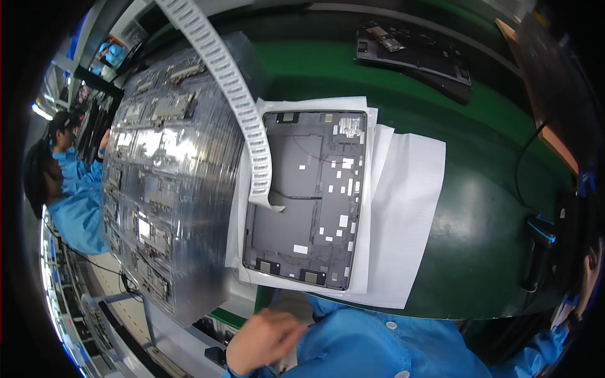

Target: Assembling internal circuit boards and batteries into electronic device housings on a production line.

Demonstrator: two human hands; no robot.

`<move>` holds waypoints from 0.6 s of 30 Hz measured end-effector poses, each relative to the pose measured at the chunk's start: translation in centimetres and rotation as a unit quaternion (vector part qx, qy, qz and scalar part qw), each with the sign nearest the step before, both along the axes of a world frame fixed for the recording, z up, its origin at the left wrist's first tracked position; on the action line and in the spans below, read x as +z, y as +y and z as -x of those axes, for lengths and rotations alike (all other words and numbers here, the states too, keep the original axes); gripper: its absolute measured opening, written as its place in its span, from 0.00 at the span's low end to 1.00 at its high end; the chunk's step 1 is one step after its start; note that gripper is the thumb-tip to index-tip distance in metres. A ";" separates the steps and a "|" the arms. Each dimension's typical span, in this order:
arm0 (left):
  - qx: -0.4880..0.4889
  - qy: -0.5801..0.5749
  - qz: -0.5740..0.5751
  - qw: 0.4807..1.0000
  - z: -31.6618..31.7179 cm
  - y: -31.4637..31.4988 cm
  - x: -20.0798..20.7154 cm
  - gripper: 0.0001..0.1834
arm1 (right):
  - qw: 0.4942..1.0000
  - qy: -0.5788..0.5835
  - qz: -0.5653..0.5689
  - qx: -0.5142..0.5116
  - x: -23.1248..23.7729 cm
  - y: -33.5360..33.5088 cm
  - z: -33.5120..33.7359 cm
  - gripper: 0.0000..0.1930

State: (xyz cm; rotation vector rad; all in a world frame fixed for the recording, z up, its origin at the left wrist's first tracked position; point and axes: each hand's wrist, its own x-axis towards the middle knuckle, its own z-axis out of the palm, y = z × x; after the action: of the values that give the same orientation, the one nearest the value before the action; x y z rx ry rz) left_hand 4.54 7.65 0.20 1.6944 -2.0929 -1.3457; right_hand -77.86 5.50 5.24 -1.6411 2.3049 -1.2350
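My left hand (265, 340) hovers in front of the bench edge, slightly blurred, its fingers loosely bent and nothing visible in it. Beyond it a dark grey tablet back housing (290, 164) lies with its inside up, dotted with small white and silver patches. A curling strip of white printed labels (230, 82) hangs across the housing's left part. Far off at the right rim, my right hand (589, 280) reaches beside dark, flat-looking things (567, 246). The picture's edge distorts that hand, and what its fingers touch is unclear.
White paper sheets (409, 208) lie under the housing on the green bench (479, 233). A tall stack of clear plastic trays with circuit boards (157, 183) stands at left. A dark device part (416, 60) lies at the back; a black handheld scanner (539, 252) stands right. Co-workers in blue (79, 214) sit left.
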 end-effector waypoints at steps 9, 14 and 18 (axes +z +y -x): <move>0.011 -0.072 0.368 0.927 3.5 -7.3 -0.1 0.16 | 0.994 0.056 -0.095 -0.002 0.0 5.6 -0.4 0.41; -0.002 -0.131 0.393 0.910 4.4 -4.6 0.2 0.17 | 0.988 0.094 -0.087 -0.086 0.0 -1.4 -11.2 0.37; -0.018 -0.088 0.411 0.907 4.3 -5.9 -0.8 0.18 | 0.929 0.329 -0.027 -0.166 1.5 -1.4 -11.7 0.35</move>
State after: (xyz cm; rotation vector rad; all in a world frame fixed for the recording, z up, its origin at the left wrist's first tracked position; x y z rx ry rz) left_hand 0.28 1.78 -0.59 1.4067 -2.2910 -0.1972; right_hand -66.20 4.14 6.78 -1.9214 3.0771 -0.6964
